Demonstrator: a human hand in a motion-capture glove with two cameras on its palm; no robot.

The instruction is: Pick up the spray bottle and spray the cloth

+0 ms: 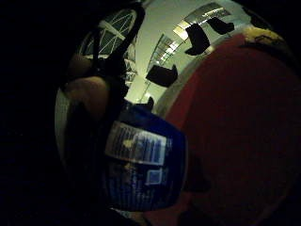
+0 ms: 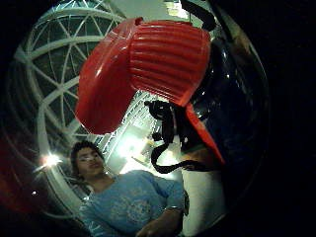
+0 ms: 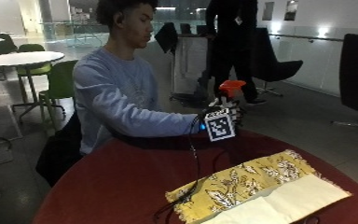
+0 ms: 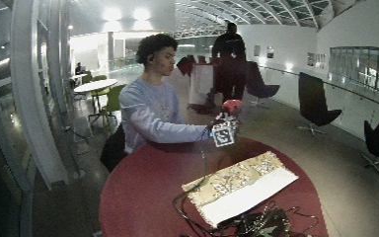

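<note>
My gloved right hand (image 3: 221, 114) grips a spray bottle and holds it upright above the far side of the round red table (image 3: 117, 186). The bottle's red spray head (image 3: 231, 86) shows above the hand. In the thumb side palm view the red head (image 2: 148, 64) fills the picture; in the little finger side view the blue labelled body (image 1: 141, 165) sits close to the palm. A yellow flowered cloth with a cream half (image 3: 259, 186) lies flat on the table, nearer the camera and to the right of the hand. In the wide outside view the hand (image 4: 221, 128) is beyond the cloth (image 4: 242, 185).
Black cables (image 4: 242, 222) lie on the table's near edge beside the cloth. Dark chairs (image 3: 269, 60) stand on the floor behind the table. A white round table (image 3: 21, 58) with green chairs stands at the back left.
</note>
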